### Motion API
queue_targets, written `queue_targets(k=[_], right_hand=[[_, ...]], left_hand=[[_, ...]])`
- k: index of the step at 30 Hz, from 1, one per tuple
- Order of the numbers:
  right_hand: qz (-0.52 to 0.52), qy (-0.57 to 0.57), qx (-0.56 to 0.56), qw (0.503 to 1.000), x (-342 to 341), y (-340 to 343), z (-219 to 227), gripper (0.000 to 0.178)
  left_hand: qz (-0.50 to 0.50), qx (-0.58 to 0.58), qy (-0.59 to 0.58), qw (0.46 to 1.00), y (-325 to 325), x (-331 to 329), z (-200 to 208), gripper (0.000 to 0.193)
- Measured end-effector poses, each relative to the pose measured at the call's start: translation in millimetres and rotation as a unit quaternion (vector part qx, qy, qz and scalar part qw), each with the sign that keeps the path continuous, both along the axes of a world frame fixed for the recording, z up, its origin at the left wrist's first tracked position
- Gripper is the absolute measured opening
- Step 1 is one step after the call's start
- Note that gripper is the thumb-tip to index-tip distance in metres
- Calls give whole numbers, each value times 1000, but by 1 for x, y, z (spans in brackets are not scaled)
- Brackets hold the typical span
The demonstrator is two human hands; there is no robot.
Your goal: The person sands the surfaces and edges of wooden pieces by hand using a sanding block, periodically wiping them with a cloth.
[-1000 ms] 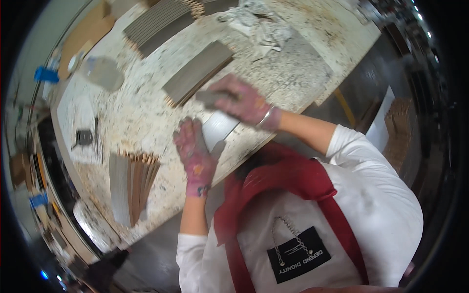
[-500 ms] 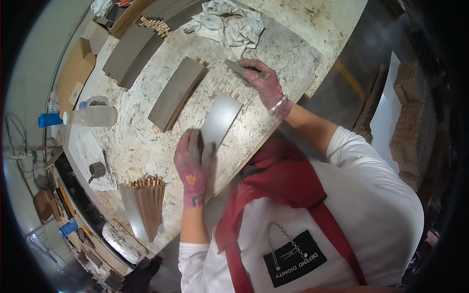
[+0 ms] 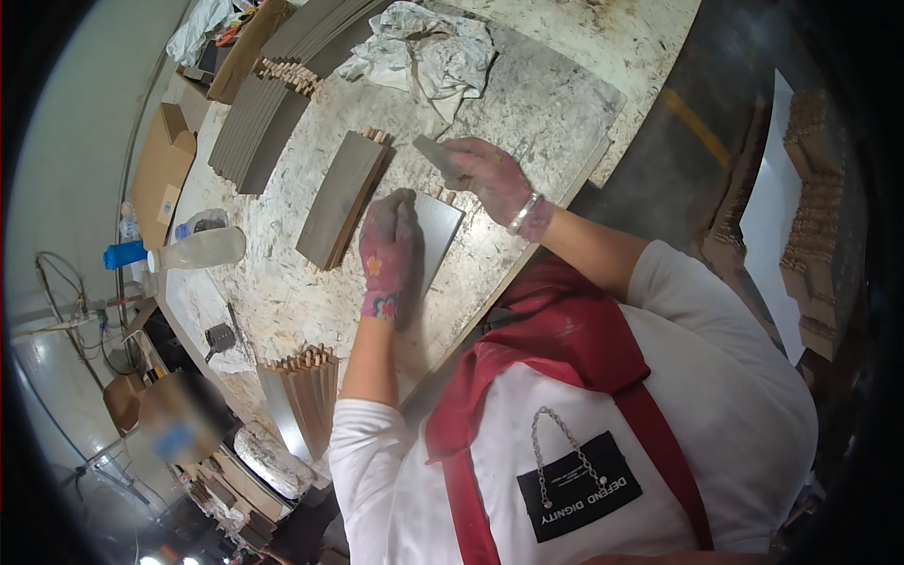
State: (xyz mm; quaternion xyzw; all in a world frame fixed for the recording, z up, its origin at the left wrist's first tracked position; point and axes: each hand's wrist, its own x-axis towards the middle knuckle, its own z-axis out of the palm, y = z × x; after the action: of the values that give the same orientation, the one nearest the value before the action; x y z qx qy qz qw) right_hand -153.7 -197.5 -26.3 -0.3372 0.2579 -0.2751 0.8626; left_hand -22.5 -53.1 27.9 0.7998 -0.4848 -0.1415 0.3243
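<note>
A pale grey, smooth panel [image 3: 435, 240] with wooden dowels at its far end lies on the worktable in front of me. My left hand [image 3: 386, 250], in a dusty pink glove with a flower pattern, rests along the panel's left side, fingers stretched out toward its far end. Beyond that end, my right hand [image 3: 494, 179], gloved alike, grips a thin grey flat pad [image 3: 436, 156] between thumb and fingers, raised above the table and tilted. Left of the panel lies a short stack of grey-brown boards [image 3: 344, 198] with dowel ends.
A bigger board stack [image 3: 259, 132] stands at far left, near a crumpled white cloth [image 3: 424, 52]. A clear bottle [image 3: 202, 250] lies at left. Several upright dowelled boards [image 3: 306, 395] stand near left. A dark scraper-like tool [image 3: 219, 339] lies on the table [image 3: 556, 104]. Brown stacked pieces [image 3: 810, 217] are at right.
My left hand has slid up along the panel from its near end toward the far end. My right hand still holds the grey pad and has come slightly nearer. The view has shifted a little.
</note>
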Motion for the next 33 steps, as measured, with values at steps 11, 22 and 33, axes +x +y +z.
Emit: queue_targets(k=[11, 22, 33], right_hand=[[80, -24, -171, 982, -25, -28, -6, 33], [249, 9, -35, 968, 13, -23, 55, 36], [275, -57, -84, 956, 66, 133, 84, 33]], left_hand=[[85, 114, -17, 990, 57, -40, 28, 88], [376, -47, 137, 915, 279, 10, 177, 87], [201, 125, -105, 966, 368, 72, 159, 87]])
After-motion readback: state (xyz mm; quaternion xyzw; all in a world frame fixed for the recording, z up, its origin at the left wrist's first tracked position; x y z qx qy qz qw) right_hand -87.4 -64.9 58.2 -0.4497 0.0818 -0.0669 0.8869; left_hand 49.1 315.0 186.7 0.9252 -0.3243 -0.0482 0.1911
